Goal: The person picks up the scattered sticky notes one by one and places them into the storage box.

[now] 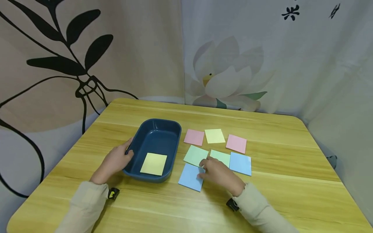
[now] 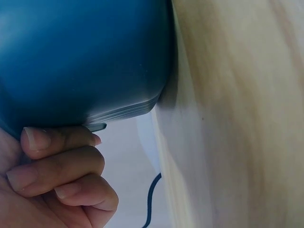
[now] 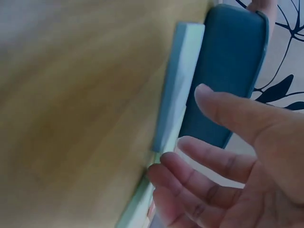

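My left hand (image 1: 116, 158) grips the left rim of a dark blue plastic bin (image 1: 177, 136), thumb over the edge; in the left wrist view its fingers (image 2: 71, 164) curl beneath the rim. One yellow sticky note pad (image 1: 153, 164) lies in the bin's near end. Over the pads on the right is my right hand (image 1: 220, 174), thumb and fingers spread apart with nothing between them. Closest to it are a blue pad (image 1: 190, 178), partly overlapped by the thumb, a green pad (image 1: 195, 155) and a second green pad (image 1: 220, 157). Another blue pad (image 1: 240, 164) touches that second green one.
Farther back on the wooden table (image 1: 276, 194) lie a pink pad (image 1: 194, 137), a yellow pad (image 1: 214, 136) and another pink pad (image 1: 236, 143). A printed curtain (image 1: 151, 48) hangs behind the table's back edge.
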Demonstrator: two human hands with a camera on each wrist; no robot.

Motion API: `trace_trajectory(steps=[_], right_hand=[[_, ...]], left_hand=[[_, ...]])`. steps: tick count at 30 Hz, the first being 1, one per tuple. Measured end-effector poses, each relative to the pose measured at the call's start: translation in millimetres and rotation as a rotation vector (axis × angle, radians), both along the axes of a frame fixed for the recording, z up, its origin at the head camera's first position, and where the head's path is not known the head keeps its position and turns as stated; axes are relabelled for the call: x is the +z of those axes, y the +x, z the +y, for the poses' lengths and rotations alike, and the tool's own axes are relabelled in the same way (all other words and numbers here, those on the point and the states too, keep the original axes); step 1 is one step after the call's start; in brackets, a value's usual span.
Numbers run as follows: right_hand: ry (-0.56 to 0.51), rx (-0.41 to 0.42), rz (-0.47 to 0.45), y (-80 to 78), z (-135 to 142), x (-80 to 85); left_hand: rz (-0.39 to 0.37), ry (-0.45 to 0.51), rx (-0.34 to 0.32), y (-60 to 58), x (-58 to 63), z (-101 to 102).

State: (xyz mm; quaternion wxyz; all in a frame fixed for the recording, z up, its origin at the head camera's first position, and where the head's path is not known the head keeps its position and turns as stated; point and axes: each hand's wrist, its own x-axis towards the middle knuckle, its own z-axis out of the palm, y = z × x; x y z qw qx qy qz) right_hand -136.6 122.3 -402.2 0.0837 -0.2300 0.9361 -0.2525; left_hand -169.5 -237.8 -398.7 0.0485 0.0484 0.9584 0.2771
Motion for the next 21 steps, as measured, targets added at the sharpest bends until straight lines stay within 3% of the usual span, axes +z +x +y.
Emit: trace_trajectory(steps=[10,21], right_hand=[[0.043,0.002,0.103,7.8,-0.9,-6.9],[0.047,0.022,0.123,10.6,-5.0,-3.2]], left_hand=[[-0.009,-0.001,0.006,0.1,1.4,1.0],[-0.002,-0.002,0.002,0.1,2.3,1.2]])
